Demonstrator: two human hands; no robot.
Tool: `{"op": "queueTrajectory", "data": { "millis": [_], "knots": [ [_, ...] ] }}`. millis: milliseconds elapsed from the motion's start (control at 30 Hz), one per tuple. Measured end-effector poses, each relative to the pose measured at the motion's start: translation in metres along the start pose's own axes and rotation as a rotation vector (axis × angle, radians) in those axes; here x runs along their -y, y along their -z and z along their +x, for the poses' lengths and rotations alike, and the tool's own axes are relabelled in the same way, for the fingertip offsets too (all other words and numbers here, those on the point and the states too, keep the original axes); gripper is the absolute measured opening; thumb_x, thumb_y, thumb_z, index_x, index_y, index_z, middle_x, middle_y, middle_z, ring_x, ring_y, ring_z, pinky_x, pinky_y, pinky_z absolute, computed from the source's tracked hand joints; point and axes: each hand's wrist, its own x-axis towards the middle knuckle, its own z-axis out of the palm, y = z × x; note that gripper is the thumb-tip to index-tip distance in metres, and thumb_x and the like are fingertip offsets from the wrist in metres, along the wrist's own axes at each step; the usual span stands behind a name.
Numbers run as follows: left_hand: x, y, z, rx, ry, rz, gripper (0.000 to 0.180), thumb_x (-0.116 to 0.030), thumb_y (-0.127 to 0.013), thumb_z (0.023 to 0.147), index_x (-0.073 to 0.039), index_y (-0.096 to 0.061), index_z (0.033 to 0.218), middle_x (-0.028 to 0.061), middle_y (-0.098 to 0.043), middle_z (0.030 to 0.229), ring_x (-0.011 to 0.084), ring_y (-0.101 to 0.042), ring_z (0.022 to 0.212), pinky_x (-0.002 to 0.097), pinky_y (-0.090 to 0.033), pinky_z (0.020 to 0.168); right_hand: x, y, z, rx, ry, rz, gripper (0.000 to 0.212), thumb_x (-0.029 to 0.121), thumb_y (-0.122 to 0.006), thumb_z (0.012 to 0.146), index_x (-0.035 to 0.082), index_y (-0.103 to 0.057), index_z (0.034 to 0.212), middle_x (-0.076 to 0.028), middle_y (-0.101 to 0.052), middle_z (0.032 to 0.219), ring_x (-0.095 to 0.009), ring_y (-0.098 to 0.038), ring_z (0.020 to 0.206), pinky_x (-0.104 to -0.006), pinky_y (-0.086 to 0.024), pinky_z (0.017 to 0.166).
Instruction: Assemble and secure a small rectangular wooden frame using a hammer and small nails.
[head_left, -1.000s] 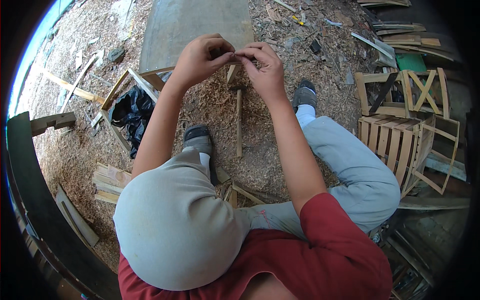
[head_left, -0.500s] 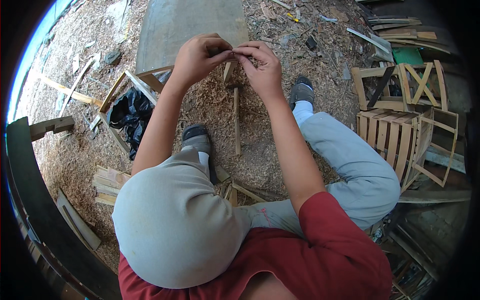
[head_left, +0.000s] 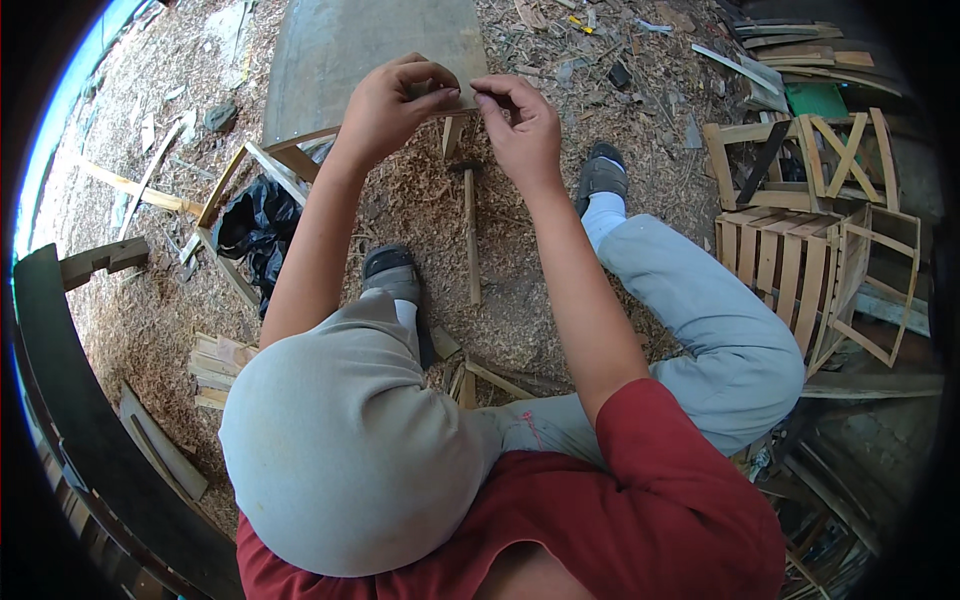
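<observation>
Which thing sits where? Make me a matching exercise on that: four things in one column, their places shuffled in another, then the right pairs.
Things
1. Hammer
2. Black plastic bag
3. Slatted wooden crate
4. Grey board

Places
A. Near the right edge of the picture
B. At the top edge of the picture, by both hands
C. Between the two sandals
D. Just left of the left forearm

Right pairs: 1-C, 2-D, 3-A, 4-B
</observation>
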Motion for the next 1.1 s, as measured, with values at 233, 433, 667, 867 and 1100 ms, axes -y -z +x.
{"op": "queueTrajectory", "data": {
  "millis": [233, 433, 667, 867, 1100],
  "knots": [
    [-0.003, -0.002, -0.001, -0.024, -0.034, 0.109, 0.016, -0.016, -0.077, 0.096, -0.002, -0.076, 0.103, 0.0043, -0.069, 0.096, 0.0142, -0.070, 0.089, 0.0296, -0.054, 0.080, -0.001, 0.001, -0.001, 0.012, 0.000, -0.003, 0.015, 0.000, -0.069, 0.094, 0.002, -0.076, 0.107, -0.010, -0.074, 0.105, -0.022, -0.072, 0.097, -0.0321, -0.056, 0.087],
    [-0.001, -0.004, -0.005, -0.077, -0.074, 0.106, 0.018, -0.026, -0.079, 0.090, -0.011, -0.080, 0.098, 0.0049, -0.073, 0.097, 0.0273, -0.072, 0.088, 0.0382, -0.055, 0.079, 0.002, 0.000, -0.004, 0.014, 0.000, 0.006, 0.015, 0.001, -0.068, 0.095, 0.001, -0.075, 0.108, -0.011, -0.074, 0.107, -0.022, -0.072, 0.098, -0.0319, -0.056, 0.088],
    [-0.003, -0.003, -0.008, -0.116, -0.253, 0.299, 0.016, -0.023, -0.078, 0.090, -0.008, -0.078, 0.096, 0.0053, -0.071, 0.095, 0.0296, -0.066, 0.089, 0.0399, -0.052, 0.080, 0.002, -0.004, -0.012, -0.030, 0.030, 0.049, 0.014, 0.000, -0.066, 0.096, 0.001, -0.075, 0.107, -0.011, -0.074, 0.110, -0.020, -0.071, 0.102, -0.0311, -0.056, 0.089],
    [-0.002, -0.002, -0.010, -0.123, -0.253, 0.319, 0.016, -0.024, -0.078, 0.090, -0.009, -0.078, 0.096, 0.0045, -0.071, 0.094, 0.0282, -0.065, 0.088, 0.0393, -0.052, 0.080, -0.008, -0.012, -0.038, -0.334, 0.038, 0.063, 0.014, 0.001, -0.064, 0.097, 0.001, -0.071, 0.108, -0.009, -0.071, 0.105, -0.018, -0.068, 0.092, -0.0311, -0.055, 0.082],
    [-0.003, -0.004, -0.011, -0.130, -0.313, 0.339, 0.016, -0.021, -0.078, 0.090, -0.006, -0.076, 0.095, 0.0053, -0.070, 0.091, 0.0268, -0.064, 0.084, 0.0377, -0.051, 0.077, -0.076, -0.017, -0.147, -0.203, -0.323, -0.407, 0.015, 0.006, -0.070, 0.093, 0.002, -0.067, 0.107, -0.011, -0.064, 0.093, -0.027, -0.064, 0.083, -0.0386, -0.053, 0.077]
  ]
}}
